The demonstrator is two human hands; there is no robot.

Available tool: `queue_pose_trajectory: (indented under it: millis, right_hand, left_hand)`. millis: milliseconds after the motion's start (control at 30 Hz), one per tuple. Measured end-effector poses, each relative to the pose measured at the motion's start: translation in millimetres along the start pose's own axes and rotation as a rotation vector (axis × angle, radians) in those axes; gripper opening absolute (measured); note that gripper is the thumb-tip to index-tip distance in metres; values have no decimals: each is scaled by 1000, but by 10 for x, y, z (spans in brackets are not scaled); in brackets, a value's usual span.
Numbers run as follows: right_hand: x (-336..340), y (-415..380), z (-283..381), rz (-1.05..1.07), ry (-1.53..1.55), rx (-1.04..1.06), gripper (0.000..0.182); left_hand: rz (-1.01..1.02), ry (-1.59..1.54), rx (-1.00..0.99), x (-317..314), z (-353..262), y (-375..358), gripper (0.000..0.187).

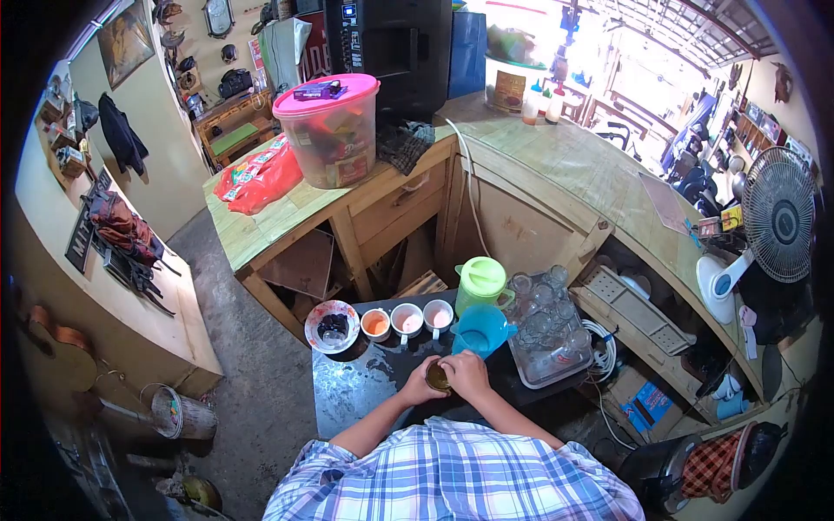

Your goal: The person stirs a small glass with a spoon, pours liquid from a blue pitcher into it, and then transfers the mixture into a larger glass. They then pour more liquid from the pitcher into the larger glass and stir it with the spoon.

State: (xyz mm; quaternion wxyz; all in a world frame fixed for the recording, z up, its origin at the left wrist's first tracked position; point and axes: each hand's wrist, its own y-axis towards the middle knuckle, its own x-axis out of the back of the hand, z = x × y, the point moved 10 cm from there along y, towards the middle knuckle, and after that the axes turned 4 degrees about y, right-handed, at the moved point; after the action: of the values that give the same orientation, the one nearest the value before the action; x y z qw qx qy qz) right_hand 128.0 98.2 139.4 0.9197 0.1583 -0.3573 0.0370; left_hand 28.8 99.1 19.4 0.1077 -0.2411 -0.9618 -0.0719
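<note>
Low at the front edge of the dark table, my left hand is wrapped round the side of a small brownish-green jar or cup. My right hand is closed at its right rim; what those fingers hold is hidden. Just beyond that hand stands a blue plastic pitcher. Behind it is a lime-green lidded pitcher. To the left runs a row of white cups: one with orange contents, one with pale pink and another. A bowl of dark pieces ends the row.
A tray of upturned clear glasses sits at the right, beside a coiled white cable. Wooden counters enclose the far side, bearing a pink-lidded tub and a red plastic bag. A white fan stands far right.
</note>
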Motion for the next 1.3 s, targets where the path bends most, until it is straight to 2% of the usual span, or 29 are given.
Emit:
queue_pose_trajectory:
  millis: [67, 100, 167, 267, 367, 500, 567, 700, 767, 800, 867, 900, 967, 1000, 1067, 1100, 1167, 1200, 1267, 1300]
  right_hand:
    - [-131, -44, -107, 116, -132, -81, 14]
    - [-124, -36, -97, 117, -132, -82, 14]
    - [-48, 7, -13, 49, 65, -28, 13]
    - [-135, -46, -161, 79, -110, -98, 13]
    - [-78, 3, -118, 91, 50, -126, 13]
    - [-69, -27, -117, 50, -99, -87, 13]
    - [-114, -22, -171, 134, 67, -206, 13]
    - [16, -20, -42, -16, -48, -49, 13]
    - [-78, -28, -133, 128, 52, -209, 13]
    - [-105, -37, -172, 127, 53, -209, 13]
    - [-3, -23, -68, -36, 10, -15, 13]
    - [26, -19, -32, -35, 10, -15, 13]
    - [-114, -53, -152, 167, 50, -209, 13]
    - [-138, -60, -182, 166, 50, -209, 13]
    - [20, -31, -70, -43, 52, -29, 14]
    - [53, -23, -44, -43, 53, -28, 14]
    - [-42, -42, -142, 128, 2, -173, 14]
    - [-73, -45, -172, 127, 3, -173, 14]
    - [50, -17, -137, -76, 144, -74, 15]
    - [79, -18, -117, -76, 144, -73, 15]
  left_hand:
    - [-11, 32, 55, 9, 31, -20, 97]
    - [-11, 31, 55, 8, 25, -22, 97]
    - [-1, 45, 46, 8, 1, -9, 96]
    - [-16, 55, 33, 15, 27, -15, 96]
    - [-21, 27, -7, 2, 35, -10, 96]
    - [-11, 65, 6, 3, 42, -15, 96]
    - [-13, 46, 5, 7, 7, -15, 96]
    - [-15, 59, -13, 6, 13, -10, 97]
    - [-10, 68, -15, 9, -17, -12, 98]
    - [-9, 69, -16, 9, -14, -10, 98]
    - [-1, 63, -6, 5, 5, -5, 98]
    - [-2, 63, -5, 7, -12, -8, 98]
    - [11, 65, 51, -1, 11, -19, 97]
    - [11, 66, 50, -10, 47, -19, 97]
    - [-5, 22, -10, -10, 57, -17, 97]
    - [-5, 23, -10, 0, 40, -17, 97]
    - [12, 17, 15, -8, 34, -25, 96]
    - [13, 17, 15, -14, 31, -26, 96]
    - [5, -29, -7, -14, 0, -19, 96]
    - [5, -28, -8, -8, -13, -17, 96]
